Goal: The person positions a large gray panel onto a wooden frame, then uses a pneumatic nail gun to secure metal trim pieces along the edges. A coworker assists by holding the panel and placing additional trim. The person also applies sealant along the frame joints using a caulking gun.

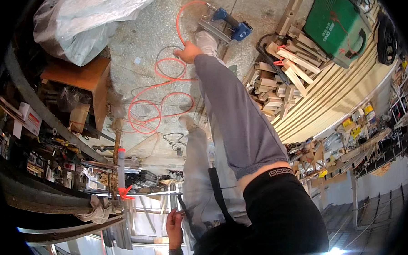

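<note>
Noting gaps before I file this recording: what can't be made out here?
Head view, right hand: its back hides whether it grips the orange hose.
Head view, left hand: too small to tell whether it holds anything.
Head view, green case and white sack: cut off by the top edge.

Nail gun (239, 29) on floor (135, 42) by shoe (207, 42); air hose (169, 81) left. Wood offcuts (298, 79) right, machine case (340, 37) beyond. Cabinet (74, 72) left of hose, plastic sack (81, 24) at cabinet's far side.
</note>
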Demonstrator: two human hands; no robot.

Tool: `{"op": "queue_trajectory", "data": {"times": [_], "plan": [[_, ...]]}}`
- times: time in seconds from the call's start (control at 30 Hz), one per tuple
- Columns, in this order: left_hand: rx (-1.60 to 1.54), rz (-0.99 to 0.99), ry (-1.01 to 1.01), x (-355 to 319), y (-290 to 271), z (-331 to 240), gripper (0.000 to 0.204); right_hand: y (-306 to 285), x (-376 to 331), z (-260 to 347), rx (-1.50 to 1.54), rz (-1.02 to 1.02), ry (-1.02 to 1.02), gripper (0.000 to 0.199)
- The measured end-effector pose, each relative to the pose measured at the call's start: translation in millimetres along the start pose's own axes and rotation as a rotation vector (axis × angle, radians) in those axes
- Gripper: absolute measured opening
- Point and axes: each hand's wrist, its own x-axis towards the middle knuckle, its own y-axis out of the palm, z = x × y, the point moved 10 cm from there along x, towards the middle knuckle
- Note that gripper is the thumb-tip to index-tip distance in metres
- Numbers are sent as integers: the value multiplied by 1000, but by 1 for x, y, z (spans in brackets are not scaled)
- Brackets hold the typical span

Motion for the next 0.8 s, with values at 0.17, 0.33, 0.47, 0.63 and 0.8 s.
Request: {"op": "queue_trajectory", "data": {"times": [0.17,0.33,0.47,0.63,0.8], "plan": [[-156,-75,114,-2,-20,-4,47,-51,-94,-17,278,-164,9,66],[-237,-29,238,15,-60,19,53,-81,-202,-84,201,-142,9,57],[-319,38,317,55,-75,76,52,-75,-258,-76,199,-292,-56,52],[-363,7,431,107,-123,145,53,-55,-292,-64,237,-598,-20,46],[-523,-93,427,124,-169,236,57,7,-285,-23,709,-592,-81,45]]}}
